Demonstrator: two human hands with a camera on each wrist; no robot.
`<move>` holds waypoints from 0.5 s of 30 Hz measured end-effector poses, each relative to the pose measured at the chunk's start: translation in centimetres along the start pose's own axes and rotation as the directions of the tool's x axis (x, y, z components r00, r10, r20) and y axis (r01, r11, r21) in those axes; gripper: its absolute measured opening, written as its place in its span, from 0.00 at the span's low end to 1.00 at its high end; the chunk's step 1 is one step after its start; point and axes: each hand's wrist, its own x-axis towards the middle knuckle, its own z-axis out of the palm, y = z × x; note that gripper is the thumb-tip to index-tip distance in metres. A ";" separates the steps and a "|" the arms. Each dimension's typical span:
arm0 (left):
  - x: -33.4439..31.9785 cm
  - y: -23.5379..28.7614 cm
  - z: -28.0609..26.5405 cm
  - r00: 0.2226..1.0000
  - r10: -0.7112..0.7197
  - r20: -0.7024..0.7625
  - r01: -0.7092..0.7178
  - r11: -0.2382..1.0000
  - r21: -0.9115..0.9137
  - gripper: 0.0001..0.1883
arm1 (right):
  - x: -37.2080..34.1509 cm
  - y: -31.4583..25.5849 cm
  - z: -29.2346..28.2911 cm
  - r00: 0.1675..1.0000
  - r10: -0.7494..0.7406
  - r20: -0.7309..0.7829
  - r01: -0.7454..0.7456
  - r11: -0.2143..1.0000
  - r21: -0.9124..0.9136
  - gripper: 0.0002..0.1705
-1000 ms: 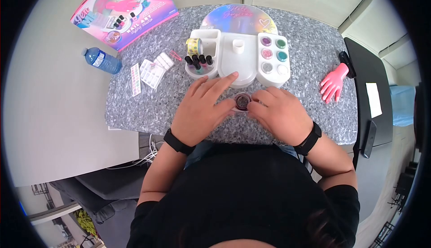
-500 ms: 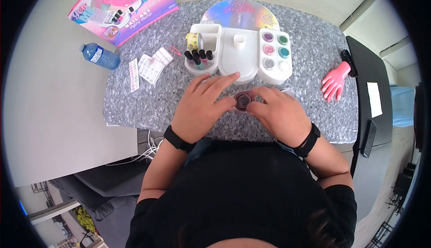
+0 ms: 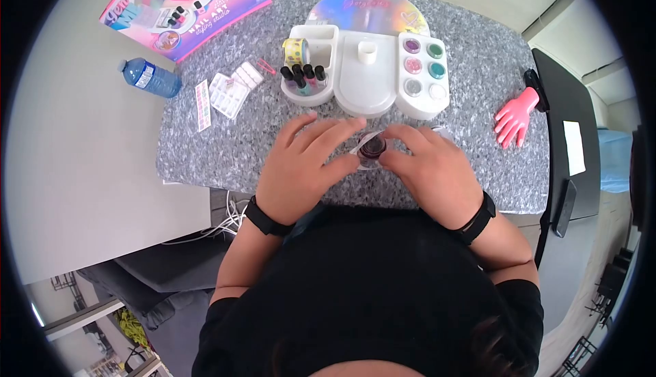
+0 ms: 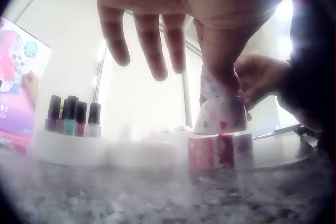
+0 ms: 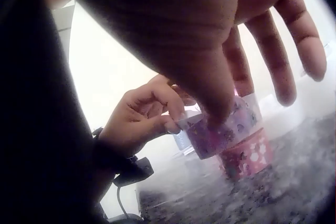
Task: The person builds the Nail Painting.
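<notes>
My left hand (image 3: 301,165) pinches the loose end of a whitish patterned strip (image 4: 220,116) between thumb and index finger, its other fingers spread. The strip comes off a purple patterned tape roll (image 5: 223,132), which my right hand (image 3: 441,172) holds by thumb and fingers. Under that roll, on the table, stands a pink patterned roll (image 5: 249,153). From above, the dark inside of the stacked rolls (image 3: 373,146) shows between both hands. Just beyond the fingertips is a white nail-art station (image 3: 365,93).
Nail polish bottles (image 3: 304,76) and a yellow tape roll (image 3: 296,51) sit in the station's left part, glitter pots (image 3: 413,66) on its right. A pink model hand (image 3: 514,117) lies far right. On the left are a water bottle (image 3: 152,78), white trays (image 3: 229,95), a sticker sheet (image 3: 203,106) and a box (image 3: 184,8).
A pale strip now stands out from the roll between my hands, where before only the round rolls showed. The head view has tipped slightly, so the station sits higher in it.
</notes>
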 end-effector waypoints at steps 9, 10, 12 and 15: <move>-0.2 -0.3 1.3 0.998 -0.057 -0.003 0.057 0.998 0.030 0.05 | 0.4 0.0 0.7 0.999 0.025 0.020 -0.024 0.999 -0.034 0.11; -0.2 -0.4 1.5 0.998 -0.056 -0.004 0.056 0.998 0.028 0.05 | 0.4 0.1 0.8 0.999 0.027 0.039 -0.027 0.999 -0.023 0.11; -0.2 -0.7 1.9 0.996 -0.085 -0.011 0.086 0.995 0.046 0.06 | 0.5 0.3 1.1 0.999 0.026 0.031 -0.025 0.999 -0.024 0.11; -0.3 -1.0 2.2 0.995 -0.097 0.003 0.096 0.993 0.072 0.11 | 0.7 0.3 1.3 0.999 0.025 0.029 -0.024 0.999 -0.023 0.11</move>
